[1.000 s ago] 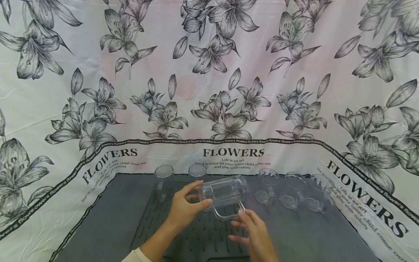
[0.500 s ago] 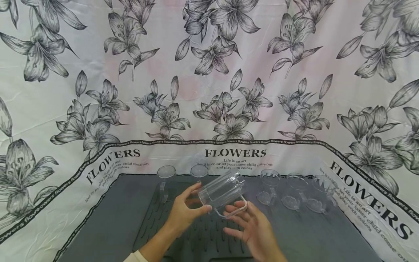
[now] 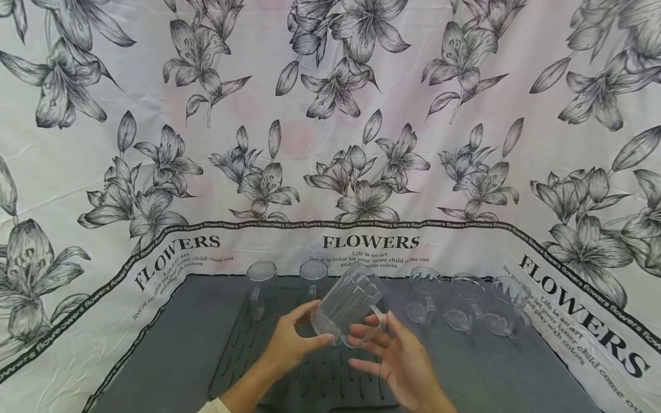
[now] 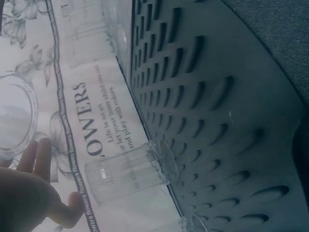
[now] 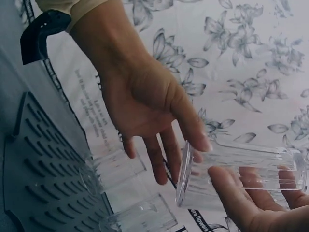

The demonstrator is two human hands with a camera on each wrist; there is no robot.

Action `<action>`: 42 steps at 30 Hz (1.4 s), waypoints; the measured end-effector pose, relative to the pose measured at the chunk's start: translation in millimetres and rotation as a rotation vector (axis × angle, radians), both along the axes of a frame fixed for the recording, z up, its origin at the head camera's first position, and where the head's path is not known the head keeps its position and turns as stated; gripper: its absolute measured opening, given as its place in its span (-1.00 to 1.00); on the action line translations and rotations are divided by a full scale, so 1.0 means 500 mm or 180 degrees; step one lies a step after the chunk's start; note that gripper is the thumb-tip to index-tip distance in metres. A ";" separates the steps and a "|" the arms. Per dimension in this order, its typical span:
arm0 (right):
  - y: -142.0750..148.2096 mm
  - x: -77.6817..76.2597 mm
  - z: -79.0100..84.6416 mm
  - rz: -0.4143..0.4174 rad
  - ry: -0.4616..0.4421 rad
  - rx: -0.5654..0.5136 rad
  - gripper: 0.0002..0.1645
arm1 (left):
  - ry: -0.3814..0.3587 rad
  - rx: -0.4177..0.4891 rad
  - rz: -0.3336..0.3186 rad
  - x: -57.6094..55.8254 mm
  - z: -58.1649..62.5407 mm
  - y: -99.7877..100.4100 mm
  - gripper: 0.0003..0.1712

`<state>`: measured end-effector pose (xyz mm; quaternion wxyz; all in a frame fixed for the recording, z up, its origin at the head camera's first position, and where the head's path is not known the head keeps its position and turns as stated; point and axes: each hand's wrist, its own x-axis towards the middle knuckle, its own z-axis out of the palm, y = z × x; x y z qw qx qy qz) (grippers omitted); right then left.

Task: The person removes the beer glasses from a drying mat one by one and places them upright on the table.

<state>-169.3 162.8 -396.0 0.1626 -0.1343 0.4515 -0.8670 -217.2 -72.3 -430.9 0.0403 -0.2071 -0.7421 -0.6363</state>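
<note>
A clear glass mug point(image 3: 348, 307) is held tilted above the dark table, its far end leaning up and right. My left hand point(image 3: 294, 338) pinches its lower left end between thumb and fingers; the right wrist view shows that hand point(image 5: 149, 101) at the flared rim point(image 5: 182, 174). My right hand point(image 3: 400, 355) is at the handle point(image 3: 379, 318), its fingers reaching through and under it. In the right wrist view the right fingers point(image 5: 229, 193) lie around the mug's side. The left wrist view shows only one round end of the mug point(image 4: 17, 116) beside my left hand point(image 4: 34, 188).
A dark ridged mat point(image 3: 299, 367) lies beneath my hands. Two clear mugs, one at the left point(image 3: 262, 292) and one nearer the middle point(image 3: 313, 272), stand at its back. Three more mugs, one of them here point(image 3: 426, 295), stand in a row at the right. A flower-printed cloth point(image 3: 361, 172) hangs behind.
The mug has turned from nearly level to a steeper tilt, its far end rising. My right fingers have moved from the handle's edge to reach through it. My left hand keeps its grip.
</note>
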 end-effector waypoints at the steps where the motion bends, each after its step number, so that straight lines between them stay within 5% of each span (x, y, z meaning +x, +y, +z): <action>1: -0.003 0.000 0.002 -0.0069 -0.0017 0.0050 -0.53 | 0.0008 -0.0021 -0.0013 -0.001 -0.001 0.000 -0.21; 18: -0.028 0.010 0.020 -0.0340 0.0404 0.0844 -0.72 | -0.0039 -0.0502 -0.0002 -0.009 -0.020 -0.014 -0.18; 29: -0.003 0.020 0.029 -0.0766 0.0501 0.1184 -0.55 | -0.0204 -0.0899 0.0514 0.004 -0.028 -0.078 -0.23; 42: 0.050 0.031 0.026 -0.1098 0.0428 0.1293 -0.54 | -0.0166 -0.1581 0.0995 0.022 -0.094 -0.175 -0.27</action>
